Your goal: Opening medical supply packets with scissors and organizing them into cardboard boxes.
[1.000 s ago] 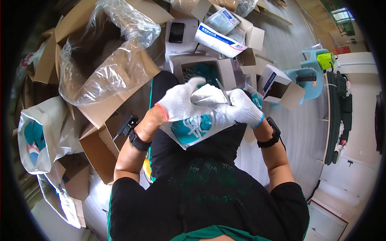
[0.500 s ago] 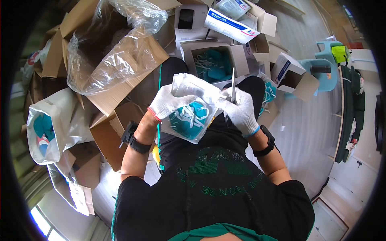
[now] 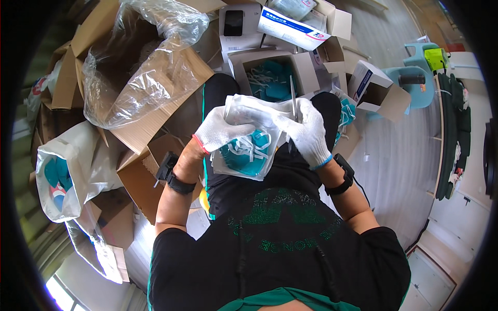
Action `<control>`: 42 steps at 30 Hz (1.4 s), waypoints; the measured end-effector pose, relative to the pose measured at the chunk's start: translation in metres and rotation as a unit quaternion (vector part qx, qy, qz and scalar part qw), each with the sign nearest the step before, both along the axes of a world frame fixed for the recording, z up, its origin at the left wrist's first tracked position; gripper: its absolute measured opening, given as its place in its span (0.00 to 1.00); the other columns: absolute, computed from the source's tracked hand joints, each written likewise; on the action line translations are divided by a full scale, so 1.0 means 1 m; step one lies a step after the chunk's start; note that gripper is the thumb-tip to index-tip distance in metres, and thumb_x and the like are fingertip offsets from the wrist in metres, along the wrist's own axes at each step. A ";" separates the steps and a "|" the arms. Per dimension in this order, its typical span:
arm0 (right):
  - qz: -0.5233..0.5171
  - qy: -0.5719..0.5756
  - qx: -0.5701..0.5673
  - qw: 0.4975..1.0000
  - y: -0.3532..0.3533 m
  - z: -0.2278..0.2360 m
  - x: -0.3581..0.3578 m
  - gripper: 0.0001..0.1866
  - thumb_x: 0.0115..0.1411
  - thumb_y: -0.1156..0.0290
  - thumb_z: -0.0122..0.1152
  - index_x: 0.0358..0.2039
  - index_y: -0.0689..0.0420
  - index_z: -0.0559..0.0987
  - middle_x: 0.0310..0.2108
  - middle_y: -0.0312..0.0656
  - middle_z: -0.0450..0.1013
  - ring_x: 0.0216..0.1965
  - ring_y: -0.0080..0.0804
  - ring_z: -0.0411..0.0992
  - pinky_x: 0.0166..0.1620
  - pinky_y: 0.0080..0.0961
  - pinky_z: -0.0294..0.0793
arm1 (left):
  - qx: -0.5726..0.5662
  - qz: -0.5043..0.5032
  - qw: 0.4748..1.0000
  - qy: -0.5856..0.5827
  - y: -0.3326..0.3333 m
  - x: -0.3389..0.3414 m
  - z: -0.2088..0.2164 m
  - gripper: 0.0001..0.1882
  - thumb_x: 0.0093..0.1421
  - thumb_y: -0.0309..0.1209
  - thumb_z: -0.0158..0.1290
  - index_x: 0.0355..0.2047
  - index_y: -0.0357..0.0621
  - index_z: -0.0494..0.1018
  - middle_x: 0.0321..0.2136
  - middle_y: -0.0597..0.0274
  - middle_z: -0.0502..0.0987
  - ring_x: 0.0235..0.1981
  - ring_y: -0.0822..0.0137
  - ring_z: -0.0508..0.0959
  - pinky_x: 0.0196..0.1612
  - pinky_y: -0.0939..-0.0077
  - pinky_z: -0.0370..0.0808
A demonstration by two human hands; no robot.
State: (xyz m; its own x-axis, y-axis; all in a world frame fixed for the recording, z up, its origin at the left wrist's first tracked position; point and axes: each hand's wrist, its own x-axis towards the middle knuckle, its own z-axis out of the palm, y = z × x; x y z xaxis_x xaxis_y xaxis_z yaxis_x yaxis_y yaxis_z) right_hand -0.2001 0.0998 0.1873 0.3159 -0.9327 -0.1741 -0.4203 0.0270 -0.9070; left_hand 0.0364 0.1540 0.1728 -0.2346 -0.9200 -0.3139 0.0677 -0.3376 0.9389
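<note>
A clear plastic package (image 3: 244,161) with teal face masks and white straps inside is held over my lap. My left hand (image 3: 220,129), in a white knitted glove with a red cuff, grips its upper left side, thumb across the front. My right hand (image 3: 310,136), in a white glove with a blue cuff, pinches the package's upper right edge. That same hand also holds what look like scissors (image 3: 294,101), their metal blades pointing up and away; the handles are mostly hidden by the glove. Beyond my hands, an open carton (image 3: 307,72) contains loose teal masks.
A large cardboard box (image 3: 150,116) draped in clear plastic film stands far left. To the left is a white sack (image 3: 78,150) with teal items inside. Farther off lie a phone (image 3: 233,23) and a white-blue box (image 3: 293,30). Blue stools (image 3: 415,96) stand right.
The right hand and the scissors have shifted slightly left, and the blades lean a little further left. The package's top edge looks more stretched between both hands. My grip on it stays.
</note>
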 end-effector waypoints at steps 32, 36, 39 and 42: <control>0.027 -0.210 0.204 0.956 -0.025 0.006 -0.011 0.09 0.63 0.68 0.60 0.38 0.62 0.78 0.25 0.33 0.74 0.23 0.15 0.70 0.27 0.12 0.70 | -0.201 0.143 0.925 -0.289 -0.010 -0.032 -0.033 0.12 0.66 0.35 0.51 0.42 0.39 0.70 0.30 0.50 0.79 0.33 0.58 0.82 0.37 0.71 0.77; 0.081 -0.142 0.151 0.975 -0.045 0.015 -0.014 0.12 0.60 0.65 0.63 0.37 0.62 0.80 0.23 0.32 0.73 0.19 0.13 0.68 0.23 0.11 0.66 | -0.262 0.057 0.909 -0.319 -0.013 -0.035 -0.024 0.12 0.61 0.38 0.57 0.35 0.43 0.70 0.25 0.48 0.76 0.28 0.47 0.79 0.29 0.63 0.76; 0.187 -0.056 -0.020 0.981 -0.053 0.009 -0.013 0.13 0.56 0.65 0.65 0.35 0.63 0.80 0.26 0.33 0.73 0.23 0.15 0.67 0.27 0.14 0.68 | -0.287 0.019 0.899 -0.331 -0.011 -0.041 -0.025 0.13 0.61 0.40 0.57 0.34 0.43 0.71 0.26 0.49 0.77 0.28 0.48 0.79 0.30 0.63 0.76; 0.205 -0.077 0.112 0.969 -0.057 0.003 -0.012 0.13 0.57 0.65 0.63 0.34 0.63 0.80 0.24 0.33 0.73 0.23 0.14 0.67 0.28 0.15 0.68 | -0.322 0.017 0.893 -0.315 -0.013 -0.044 -0.021 0.13 0.61 0.37 0.56 0.40 0.40 0.73 0.27 0.48 0.76 0.29 0.49 0.80 0.32 0.66 0.76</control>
